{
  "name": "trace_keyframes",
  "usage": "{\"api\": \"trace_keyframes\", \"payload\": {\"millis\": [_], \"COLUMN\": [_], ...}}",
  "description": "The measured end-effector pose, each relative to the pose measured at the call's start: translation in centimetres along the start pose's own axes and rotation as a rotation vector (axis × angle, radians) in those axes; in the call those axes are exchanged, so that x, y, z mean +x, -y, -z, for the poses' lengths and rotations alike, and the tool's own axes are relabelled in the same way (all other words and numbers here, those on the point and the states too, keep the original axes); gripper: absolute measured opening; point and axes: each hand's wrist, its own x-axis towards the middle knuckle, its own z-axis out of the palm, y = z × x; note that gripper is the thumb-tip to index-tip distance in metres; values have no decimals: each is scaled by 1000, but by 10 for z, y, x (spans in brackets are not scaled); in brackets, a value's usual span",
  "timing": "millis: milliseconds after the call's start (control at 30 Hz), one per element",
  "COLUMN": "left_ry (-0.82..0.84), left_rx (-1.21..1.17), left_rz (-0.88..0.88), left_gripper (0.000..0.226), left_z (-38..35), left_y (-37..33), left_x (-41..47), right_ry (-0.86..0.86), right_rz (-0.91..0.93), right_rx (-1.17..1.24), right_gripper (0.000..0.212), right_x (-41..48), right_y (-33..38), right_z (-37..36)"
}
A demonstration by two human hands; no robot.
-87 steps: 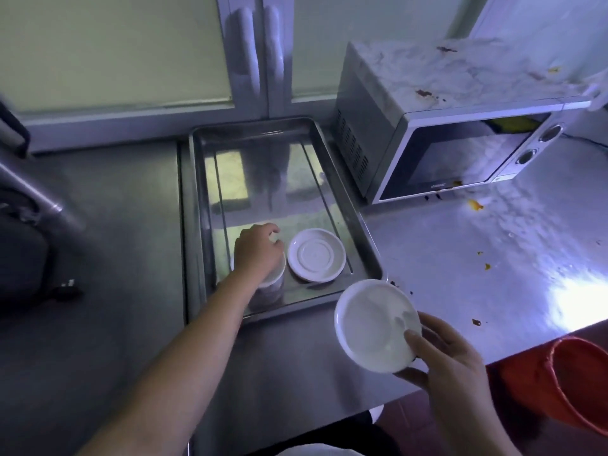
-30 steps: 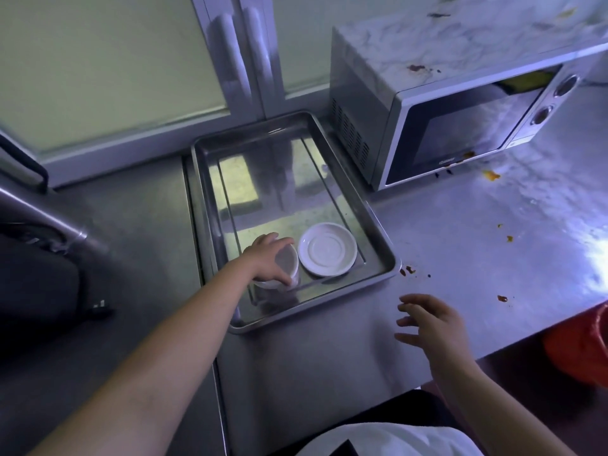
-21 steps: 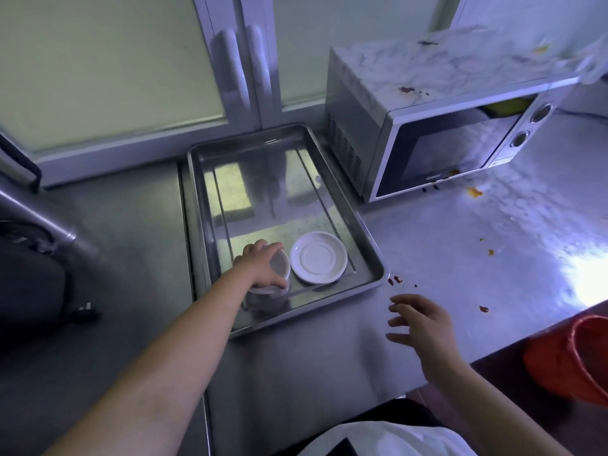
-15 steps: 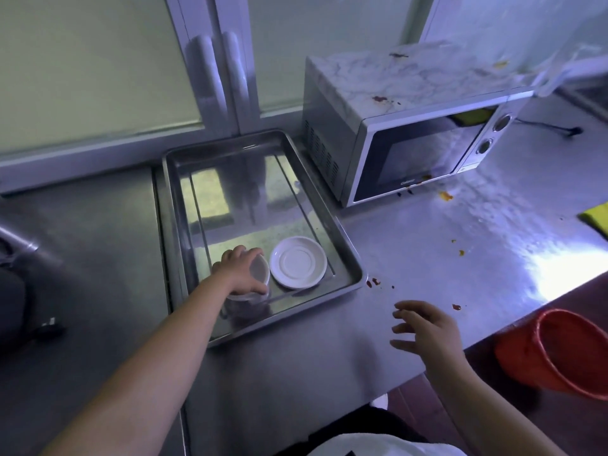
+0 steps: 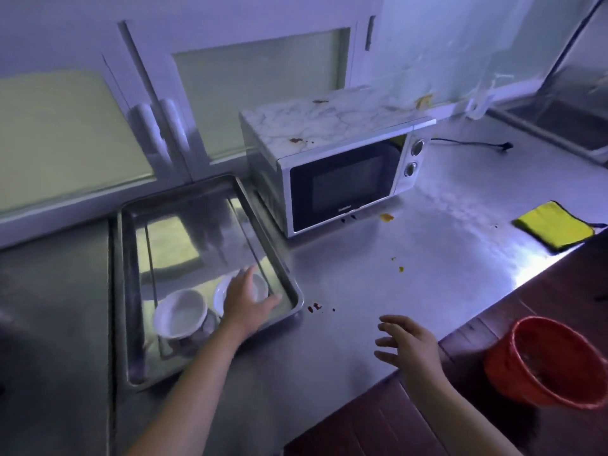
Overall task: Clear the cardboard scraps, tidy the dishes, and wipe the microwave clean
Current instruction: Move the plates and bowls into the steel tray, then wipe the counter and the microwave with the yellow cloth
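A steel tray [image 5: 131, 291] lies on the counter left of the microwave [image 5: 335, 166]. In its near part stands a white bowl [image 5: 181, 312], and beside it a white saucer [image 5: 263, 284], partly covered by my left hand [image 5: 245, 299]. That hand is over the saucer with straight fingers and holds nothing. My right hand [image 5: 406, 345] hovers over the counter near its front edge, fingers spread and empty. Brown and orange stains mark the microwave's marbled top and the counter in front of it.
A yellow cloth [image 5: 556, 225] lies at the counter's right edge. An orange basket [image 5: 539, 360] stands lower right, beyond the counter edge. A black cable [image 5: 473, 144] runs behind the microwave. White cabinet doors [image 5: 158, 133] rise behind the tray.
My left hand let go of the white bowl and moved right over the saucer. The plate my right hand held earlier is gone from it. The view swung right, showing the yellow cloth.
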Motion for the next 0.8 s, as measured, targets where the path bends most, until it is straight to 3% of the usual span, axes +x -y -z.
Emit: {"api": "trace_keyframes", "payload": {"millis": [100, 300, 500, 800], "left_ry": [154, 379, 488, 639], "left_rx": [-210, -297, -243, -87], "left_rz": [12, 27, 52, -49], "left_gripper": [71, 51, 29, 27], "left_z": [-66, -195, -282, -385], "left_y": [-78, -173, -226, -331], "left_x": [-40, -90, -99, -19], "right_ry": [-24, -124, -273, -425], "right_rz": [31, 80, 55, 57], "right_rx": [84, 201, 331, 409], "right_gripper": [16, 19, 18, 19], "right_x": [15, 42, 58, 108], "right_y": [14, 25, 29, 52], "right_z": [46, 161, 261, 370]}}
